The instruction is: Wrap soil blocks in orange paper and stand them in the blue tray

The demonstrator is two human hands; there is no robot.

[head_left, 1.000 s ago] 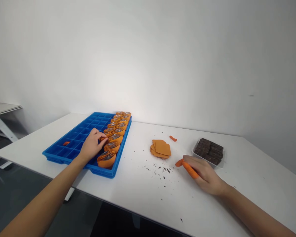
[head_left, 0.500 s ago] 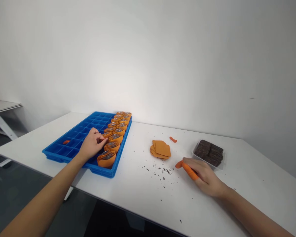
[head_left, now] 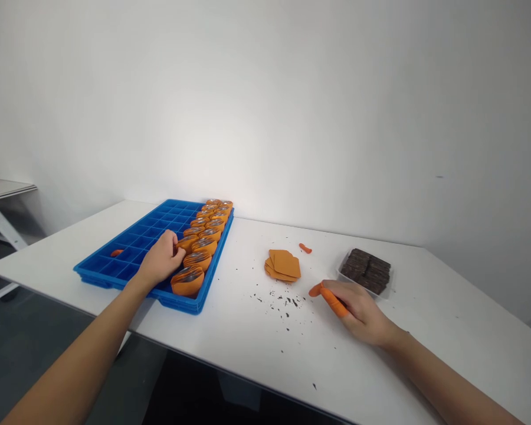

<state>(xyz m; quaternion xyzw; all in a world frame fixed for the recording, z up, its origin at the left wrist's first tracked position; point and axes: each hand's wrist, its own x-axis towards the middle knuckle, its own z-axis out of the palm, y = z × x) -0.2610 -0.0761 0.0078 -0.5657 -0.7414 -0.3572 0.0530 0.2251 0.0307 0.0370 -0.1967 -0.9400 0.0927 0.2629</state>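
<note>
My left hand [head_left: 160, 258] reaches over the blue compartment tray [head_left: 199, 304]. Its fingers are curled against an orange folded packet [head_left: 187, 243] in the second column from the right; the fingertips are partly hidden. Curved orange packets with dark, shiny insides [head_left: 188, 280] fill the tray's right side. My right hand [head_left: 351, 307] rests low over the table, wearing orange finger cots on its thumb and index finger. Those two are closed together, with nothing visible between them. To its left lies a loose pile of flat orange packets [head_left: 283, 265].
A clear plastic box [head_left: 389, 286] of dark brown strips [head_left: 366, 269] stands behind my right hand. One loose orange finger cot [head_left: 305, 248] lies near the pile, and another orange piece [head_left: 116, 252] sits in a left tray compartment. Dark crumbs [head_left: 287, 302] are scattered on the white table [head_left: 256, 342].
The view has shifted slightly. My left fingers have moved a little back to the left and now touch the orange packet. My right hand stays in nearly the same place.
</note>
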